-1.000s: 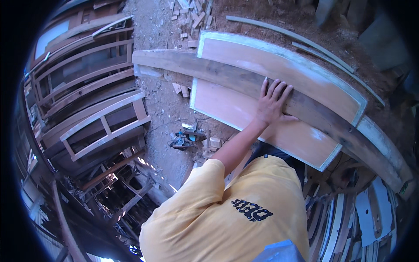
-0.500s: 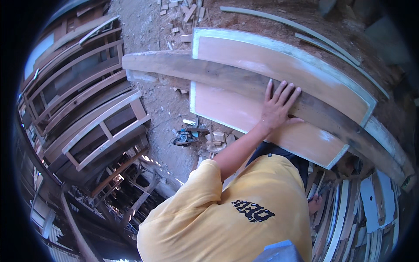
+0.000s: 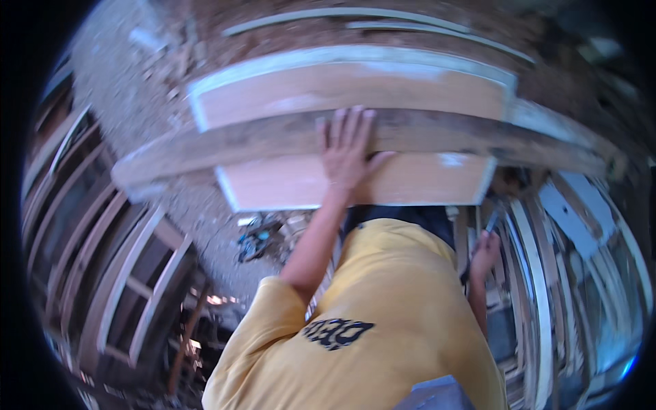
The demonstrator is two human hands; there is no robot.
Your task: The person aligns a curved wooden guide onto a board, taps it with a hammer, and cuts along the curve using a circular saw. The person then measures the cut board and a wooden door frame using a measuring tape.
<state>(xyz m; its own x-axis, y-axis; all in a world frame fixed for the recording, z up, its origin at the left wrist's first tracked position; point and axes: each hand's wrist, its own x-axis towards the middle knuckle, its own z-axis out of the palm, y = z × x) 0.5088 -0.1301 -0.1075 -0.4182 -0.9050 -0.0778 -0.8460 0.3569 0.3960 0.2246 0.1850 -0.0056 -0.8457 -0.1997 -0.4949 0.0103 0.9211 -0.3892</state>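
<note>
My left hand [image 3: 347,156] lies flat with fingers spread on a long brown wooden plank [image 3: 266,140], thumb out to the right. Beneath the plank is a wide pinkish-tan panel [image 3: 273,183] with a pale whitish border, and the plank crosses it lengthwise and sticks out past both ends. Down beside my right hip, my right hand [image 3: 485,251] is closed round a slim tool with a grey metal end [image 3: 493,221]. Blur hides what kind of tool it is.
Wooden frames [image 3: 140,287] stand at the left. Long boards and strips [image 3: 536,287] are stacked at the right. Past the panel, thin pale strips [image 3: 410,26] lie on the dirt ground. A small teal-and-dark object [image 3: 253,242] sits near wood scraps beside the panel's near left corner.
The view has swung, so plank and panel now lie more level and farther left in the picture. My right hand has come further into sight with its tool. My left hand stays on the plank.
</note>
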